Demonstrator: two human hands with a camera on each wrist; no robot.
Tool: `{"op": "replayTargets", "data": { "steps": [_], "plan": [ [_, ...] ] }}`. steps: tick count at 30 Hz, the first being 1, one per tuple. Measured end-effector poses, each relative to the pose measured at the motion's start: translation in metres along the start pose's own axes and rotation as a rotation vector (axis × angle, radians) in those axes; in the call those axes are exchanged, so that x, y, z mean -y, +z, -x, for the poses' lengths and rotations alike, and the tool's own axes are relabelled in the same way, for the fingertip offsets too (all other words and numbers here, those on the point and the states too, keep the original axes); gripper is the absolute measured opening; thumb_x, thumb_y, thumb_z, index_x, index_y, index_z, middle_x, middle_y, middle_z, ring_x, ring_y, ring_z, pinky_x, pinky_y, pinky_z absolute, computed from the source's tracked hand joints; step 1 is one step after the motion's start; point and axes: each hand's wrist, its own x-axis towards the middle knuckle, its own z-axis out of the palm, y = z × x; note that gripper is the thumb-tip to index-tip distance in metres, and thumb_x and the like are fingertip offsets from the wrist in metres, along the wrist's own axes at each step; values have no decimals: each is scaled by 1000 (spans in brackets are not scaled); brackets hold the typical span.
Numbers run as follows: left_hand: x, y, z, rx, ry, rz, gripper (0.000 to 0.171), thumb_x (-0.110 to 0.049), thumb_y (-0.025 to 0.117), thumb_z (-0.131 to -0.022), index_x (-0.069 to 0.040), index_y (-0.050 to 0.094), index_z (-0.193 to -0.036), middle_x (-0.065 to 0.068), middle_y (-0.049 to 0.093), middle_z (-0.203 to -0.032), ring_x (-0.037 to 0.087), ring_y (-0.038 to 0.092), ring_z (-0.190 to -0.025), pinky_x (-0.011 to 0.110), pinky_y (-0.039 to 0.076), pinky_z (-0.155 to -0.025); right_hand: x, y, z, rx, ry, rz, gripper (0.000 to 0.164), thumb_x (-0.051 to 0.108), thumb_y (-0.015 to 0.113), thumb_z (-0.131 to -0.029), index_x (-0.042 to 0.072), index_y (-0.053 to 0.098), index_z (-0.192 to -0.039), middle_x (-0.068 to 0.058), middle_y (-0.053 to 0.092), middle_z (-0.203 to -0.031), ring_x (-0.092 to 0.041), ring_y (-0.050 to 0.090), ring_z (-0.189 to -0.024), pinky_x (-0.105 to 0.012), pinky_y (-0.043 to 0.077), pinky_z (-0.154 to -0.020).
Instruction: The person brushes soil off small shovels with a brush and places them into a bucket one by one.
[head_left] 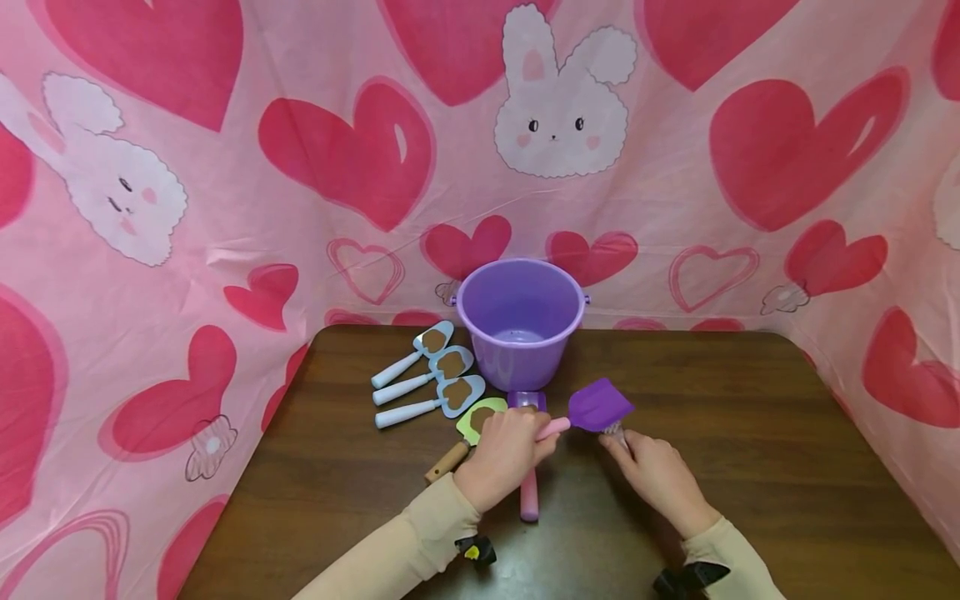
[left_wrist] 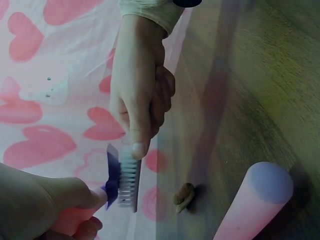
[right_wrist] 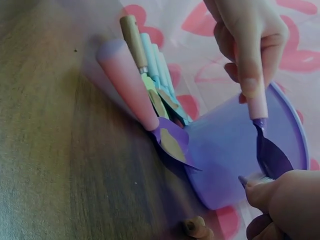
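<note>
My left hand grips the pink handle of a small toy shovel with a purple blade, raised above the table. In my right hand is a small brush with white bristles, pinched between thumb and fingers. The bristles meet one face of the purple blade in the left wrist view. Below the hands, a second purple shovel with a pink handle lies on the table, a brown patch on its blade. A small brown lump sits on the tabletop near that handle's end.
A purple bucket stands at the table's back edge. Left of it lie a green shovel with a wooden handle and three light-blue shovels, brown patches on their blades. A pink heart-and-rabbit cloth hangs behind the wooden table.
</note>
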Motion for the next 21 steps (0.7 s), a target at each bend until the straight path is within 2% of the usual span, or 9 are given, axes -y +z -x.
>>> {"op": "replayTargets", "data": {
  "steps": [8, 12, 18, 21],
  "plan": [
    [0, -3, 1, -12, 22, 0, 27, -25, 81, -91, -18, 63, -71, -9, 50, -62, 11, 52, -57, 32, 45, -53, -6, -5, 1, -6, 14, 28, 42, 36, 64, -104, 13, 49, -71, 1, 43, -63, -20, 45, -58, -37, 37, -54],
    [0, -5, 0, -31, 32, -14, 29, -26, 80, -91, -18, 62, -70, -9, 48, -61, 11, 51, -56, 32, 45, -52, -5, -3, 1, 2, 20, 37, 42, 34, 64, -103, 13, 48, -71, 2, 41, -61, -19, 43, -56, -36, 35, -53],
    [0, -5, -1, 13, 2, 23, 22, -26, 77, -95, -17, 67, -78, -10, 50, -65, 7, 49, -58, 26, 42, -53, 3, 3, 1, 64, -29, 26, 40, 35, 66, -102, 15, 50, -71, 5, 39, -61, -16, 42, -55, -33, 35, -52],
    [1, -4, -1, 9, 3, 21, 21, -26, 78, -94, -17, 68, -79, -9, 51, -65, 7, 50, -58, 26, 42, -54, 5, 0, 0, 68, -33, 26, 42, 37, 66, -102, 16, 49, -70, 5, 39, -61, -16, 43, -56, -34, 36, -53]
  ]
}}
